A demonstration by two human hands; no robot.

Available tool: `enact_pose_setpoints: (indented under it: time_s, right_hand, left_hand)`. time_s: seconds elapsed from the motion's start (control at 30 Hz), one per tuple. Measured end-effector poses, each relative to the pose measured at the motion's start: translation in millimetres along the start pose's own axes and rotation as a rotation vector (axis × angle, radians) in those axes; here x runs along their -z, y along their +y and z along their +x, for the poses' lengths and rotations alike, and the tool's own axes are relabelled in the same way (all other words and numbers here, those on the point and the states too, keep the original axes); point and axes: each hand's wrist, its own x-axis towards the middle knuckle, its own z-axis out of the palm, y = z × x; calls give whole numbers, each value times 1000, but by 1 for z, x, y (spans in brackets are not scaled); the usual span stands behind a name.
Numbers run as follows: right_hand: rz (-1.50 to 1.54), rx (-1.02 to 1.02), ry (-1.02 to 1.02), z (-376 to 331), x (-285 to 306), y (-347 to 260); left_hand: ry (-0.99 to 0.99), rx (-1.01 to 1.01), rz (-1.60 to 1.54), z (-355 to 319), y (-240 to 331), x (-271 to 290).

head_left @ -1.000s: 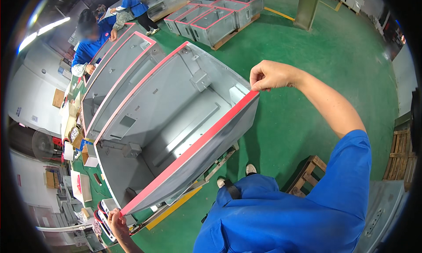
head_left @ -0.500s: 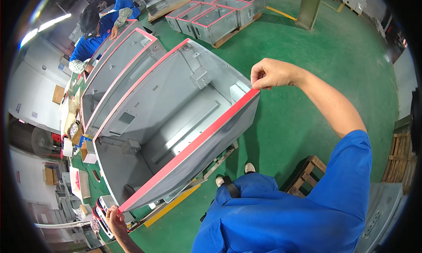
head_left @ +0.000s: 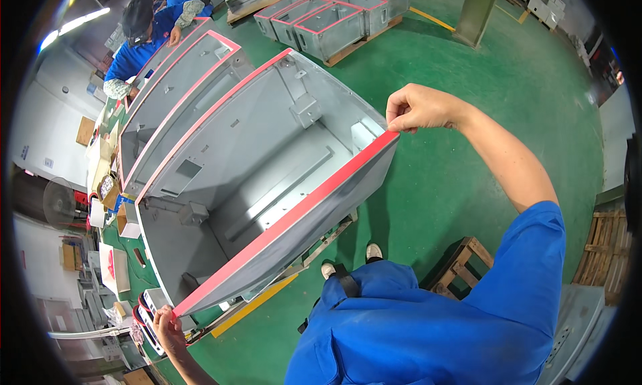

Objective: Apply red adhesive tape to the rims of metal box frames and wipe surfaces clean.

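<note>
An open-topped grey metal cabinet (head_left: 342, 211) lies in front of me, its interior facing up. A straight band of red tape (head_left: 287, 222) runs along its near rim from corner to corner. At the far right corner, my right hand (head_left: 424, 109) pinches the tape's end with thumb and bent fingers. My left hand (head_left: 167, 326) is closed at the tape's other end, by the near left corner. Its fingertips are small in view. The cabinet's opposite long rim also bears a red strip, while its two short rims look bare.
Beyond stands another red-edged cabinet (head_left: 184, 94), with a co-worker (head_left: 134, 57) in blue leaning over the row. More cabinets (head_left: 328, 31) sit on a pallet at the back, near a green pillar (head_left: 477, 14). A wooden pallet (head_left: 461, 268) lies to my right; boxes (head_left: 115, 268) crowd the left.
The view has shifted slightly, moving the cabinet a little up and left in the picture. Both hands keep their places at the tape's ends.
</note>
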Motion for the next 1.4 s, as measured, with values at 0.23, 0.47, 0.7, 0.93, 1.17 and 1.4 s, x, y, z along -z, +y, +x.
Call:
enact_pose_setpoints:
  time_s: [0.23, 0.47, 0.7, 0.93, 1.17, 1.4]
  right_hand:
    - [-5, 2, 4, 1, 0, 0]
    - [-21, 36, 18, 2, -2, 3]
    - [335, -55, 165, -4, -13, 27]
    - [532, -91, 308, -10, -40, 31]
    - [624, -31, 374, -10, -52, 31]
    - [591, 9, 459, -9, -63, 36]
  left_hand:
    - [-18, -6, -22, 2, -1, 2]
    - [-46, 0, -29, 2, -1, 5]
    - [-24, -15, -56, 2, -3, 2]
    - [-49, -18, -75, 4, -7, 4]
    - [-66, -20, -50, 5, -7, 4]
    - [-54, -47, -48, 6, -12, 10]
